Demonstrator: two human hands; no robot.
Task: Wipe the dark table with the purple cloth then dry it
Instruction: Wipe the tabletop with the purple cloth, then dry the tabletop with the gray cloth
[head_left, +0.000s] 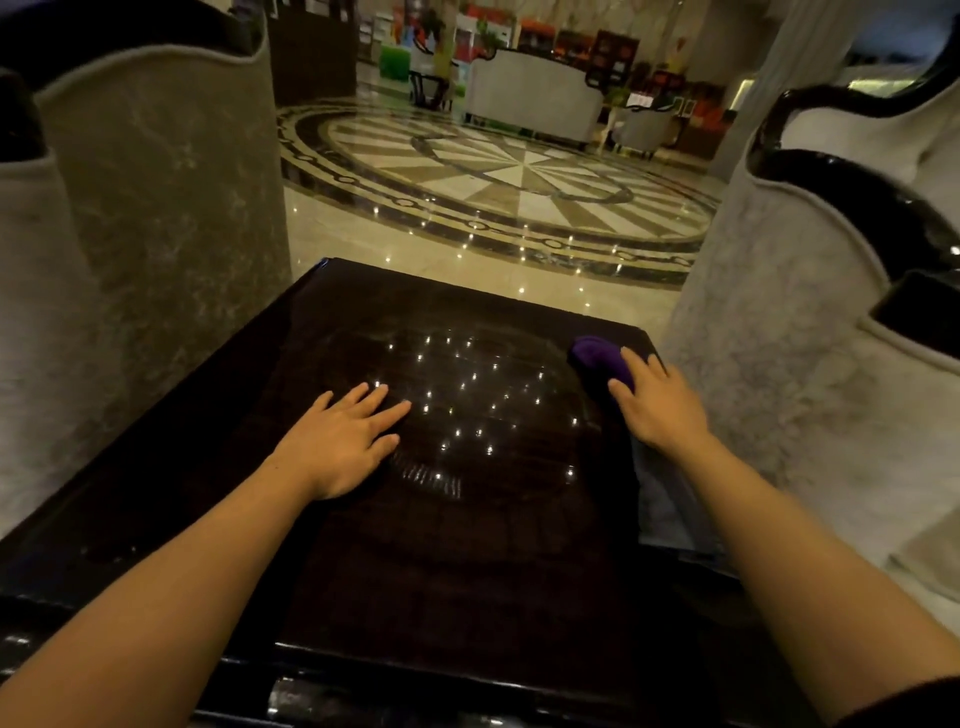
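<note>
The dark glossy table (467, 545) fills the lower middle of the head view and reflects many small ceiling lights. My left hand (343, 441) lies flat on its top, left of centre, fingers spread, holding nothing. A bunched purple cloth (597, 356) sits near the table's far right corner. My right hand (657, 402) rests on the cloth's near side, fingers over it, pressing it onto the surface. A grey cloth (667, 504) lies along the table's right edge, partly under my right forearm.
Pale upholstered armchairs (145, 234) (810, 364) with dark trim stand close on both sides of the table. Beyond the far edge lies a shiny marble floor with a round inlay (509, 176). More sofas and shelves stand at the back.
</note>
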